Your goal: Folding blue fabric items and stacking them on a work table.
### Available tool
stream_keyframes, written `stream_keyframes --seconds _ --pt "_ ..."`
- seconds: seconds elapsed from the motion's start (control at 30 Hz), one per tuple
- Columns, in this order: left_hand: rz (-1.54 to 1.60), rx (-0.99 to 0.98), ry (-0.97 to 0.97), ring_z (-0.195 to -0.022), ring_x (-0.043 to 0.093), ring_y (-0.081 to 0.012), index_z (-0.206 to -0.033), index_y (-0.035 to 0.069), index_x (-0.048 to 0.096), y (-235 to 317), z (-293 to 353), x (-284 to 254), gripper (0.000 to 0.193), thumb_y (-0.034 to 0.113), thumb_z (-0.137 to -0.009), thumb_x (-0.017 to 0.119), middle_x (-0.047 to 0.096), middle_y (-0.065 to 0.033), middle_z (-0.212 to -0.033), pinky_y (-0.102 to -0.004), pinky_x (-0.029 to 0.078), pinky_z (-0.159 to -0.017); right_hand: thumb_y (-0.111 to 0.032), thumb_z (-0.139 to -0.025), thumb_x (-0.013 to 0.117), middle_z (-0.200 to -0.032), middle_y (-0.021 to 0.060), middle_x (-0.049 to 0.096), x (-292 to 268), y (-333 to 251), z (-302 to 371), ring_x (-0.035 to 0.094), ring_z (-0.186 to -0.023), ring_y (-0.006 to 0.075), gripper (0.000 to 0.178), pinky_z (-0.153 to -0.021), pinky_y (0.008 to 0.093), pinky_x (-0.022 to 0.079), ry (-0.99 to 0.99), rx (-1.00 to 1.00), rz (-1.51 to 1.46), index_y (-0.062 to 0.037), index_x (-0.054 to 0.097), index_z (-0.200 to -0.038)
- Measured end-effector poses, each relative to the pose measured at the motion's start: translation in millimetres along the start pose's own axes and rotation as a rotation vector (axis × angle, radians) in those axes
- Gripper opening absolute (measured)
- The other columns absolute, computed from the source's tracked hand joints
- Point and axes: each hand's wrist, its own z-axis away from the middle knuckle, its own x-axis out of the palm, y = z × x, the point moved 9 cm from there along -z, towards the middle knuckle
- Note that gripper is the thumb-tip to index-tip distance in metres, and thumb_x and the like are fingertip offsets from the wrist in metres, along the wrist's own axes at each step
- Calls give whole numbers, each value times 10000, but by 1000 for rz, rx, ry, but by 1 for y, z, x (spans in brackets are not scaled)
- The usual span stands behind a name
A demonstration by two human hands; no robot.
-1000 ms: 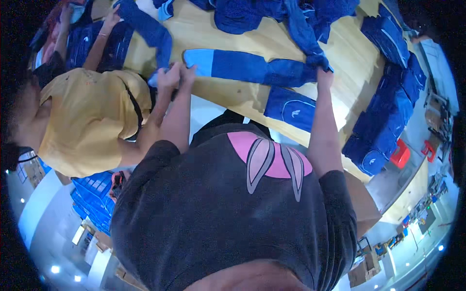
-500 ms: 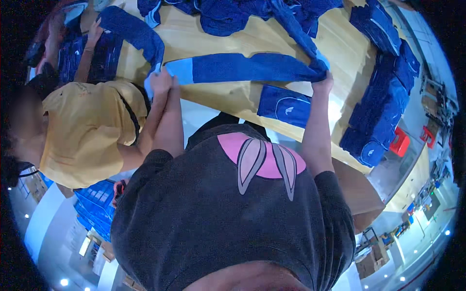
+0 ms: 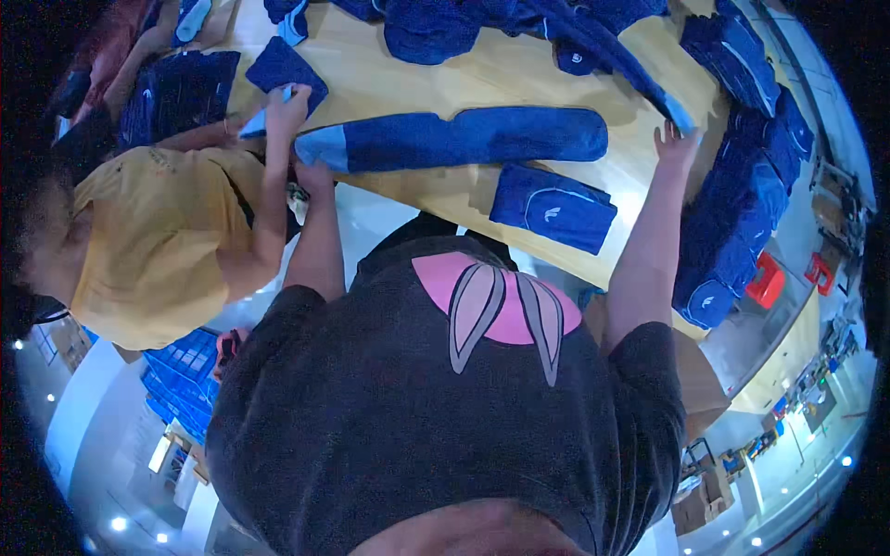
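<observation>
A long dark blue sock with a light blue end lies stretched across the table in front of me. My left hand grips its light blue end at the table's near edge. Its rounded dark end lies loose on the right. Farther right, my right hand pinches the light blue tip of a second dark blue sock, which slants down from the far pile. Below the first sock rests a folded dark blue bundle with a pale line and a small white mark.
On my left a co-worker in a yellow shirt handles a folded dark blue piece close to my left hand. Dark blue socks are heaped at the far edge. Folded bundles line the right side, near a red stool.
My right hand has let go of the first sock's right end and moved up and right with the second sock's tip. The co-worker's long sock is now folded.
</observation>
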Motion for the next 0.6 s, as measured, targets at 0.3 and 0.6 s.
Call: stream_keyframes --seconds 0.3,0.6 --pt "-58 -665 -323 -815 608 -325 -1092 6 590 56 18 1 435 353 -833 642 648 -151 -937 -428 483 -770 -330 -832 670 -991 139 677 17 114 22 638 -898 255 429 -796 355 504 -410 -107 1085 -23 647 -1131" --pt "379 296 -669 -757 583 -233 -1141 44 584 312 160 51 369 185 -822 706 616 -98 -918 -343 482 -684 -199 -828 708 -910 147 677 34 83 98 626 -769 194 349 -715 264 509 -370 -109 879 70 643 -1043"
